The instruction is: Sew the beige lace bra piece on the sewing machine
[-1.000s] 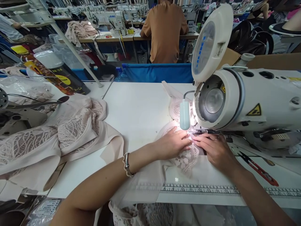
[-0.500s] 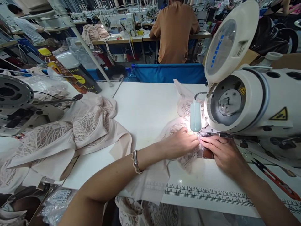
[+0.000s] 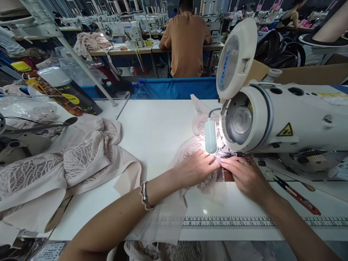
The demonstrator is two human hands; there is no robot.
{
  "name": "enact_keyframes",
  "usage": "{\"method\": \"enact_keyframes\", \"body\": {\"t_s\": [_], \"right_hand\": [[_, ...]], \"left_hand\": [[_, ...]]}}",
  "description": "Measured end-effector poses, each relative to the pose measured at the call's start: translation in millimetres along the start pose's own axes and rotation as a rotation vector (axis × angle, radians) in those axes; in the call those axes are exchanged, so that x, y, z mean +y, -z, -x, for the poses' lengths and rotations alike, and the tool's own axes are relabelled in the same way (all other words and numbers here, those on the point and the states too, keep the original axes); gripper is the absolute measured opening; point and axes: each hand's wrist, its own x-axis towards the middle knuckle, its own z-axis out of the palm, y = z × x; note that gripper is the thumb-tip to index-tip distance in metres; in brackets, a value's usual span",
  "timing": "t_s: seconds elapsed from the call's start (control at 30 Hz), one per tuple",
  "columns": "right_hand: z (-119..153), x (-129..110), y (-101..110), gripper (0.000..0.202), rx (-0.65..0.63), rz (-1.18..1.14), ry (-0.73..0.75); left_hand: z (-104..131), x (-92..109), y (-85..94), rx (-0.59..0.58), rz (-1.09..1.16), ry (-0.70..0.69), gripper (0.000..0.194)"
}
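A pale pink lace garment (image 3: pixel 191 146) lies under the head of a white sewing machine (image 3: pixel 261 119), with its plain cloth trailing to the table's front edge. My left hand (image 3: pixel 197 167) is closed on the lace just left of the needle area, fingers bent and pressed together. Close by on the right, my right hand (image 3: pixel 243 177) pinches the garment's edge, its fingertips nearly meeting those of the left. A small lamp (image 3: pixel 211 137) lights this spot brightly. The needle and the right thumb are hidden.
More lace garments (image 3: pixel 87 159) are heaped on the left. Red-handled thread snips (image 3: pixel 299 195) lie right of my right hand. A ruler strip (image 3: pixel 231 223) runs along the front edge. A spray can (image 3: pixel 70 90) leans at back left. A person (image 3: pixel 187 43) sits ahead.
The view has swung right, so everything sits further left in the picture. Both hands keep their places on the lace. The disc inside the machine's raised round cover now looks blurred.
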Motion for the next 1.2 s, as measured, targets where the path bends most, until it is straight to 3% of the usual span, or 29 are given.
{"method": "enact_keyframes", "body": {"t_s": [0.47, 0.87, 0.93, 1.1, 1.2], "right_hand": [[-2.4, -3.1, 2.0, 0.035, -0.015, -0.001, 0.014], [-1.3, -3.6, -1.7, 0.037, -0.037, 0.052, 0.004], [-0.2, -2.4, -3.2, 0.037, -0.035, 0.072, 0.002], [-0.6, -4.3, -1.7, 0.026, 0.008, 0.048, 0.018], [-2.9, -6.6, 1.2, 0.023, 0.009, 0.026, 0.019]], "left_hand": [[0.1, 1.8, -1.4, -0.03, -0.056, 0.042, 0.031], [-0.1, 6.0, -11.8, -0.031, 0.067, 0.265, 0.032], [-0.1, 5.5, -12.1, -0.005, 0.056, 0.243, 0.028], [-1.0, 4.0, -11.5, 0.015, 0.054, 0.021, 0.033], [-0.5, 4.0, -12.3, 0.035, 0.06, -0.003, 0.029]]}}
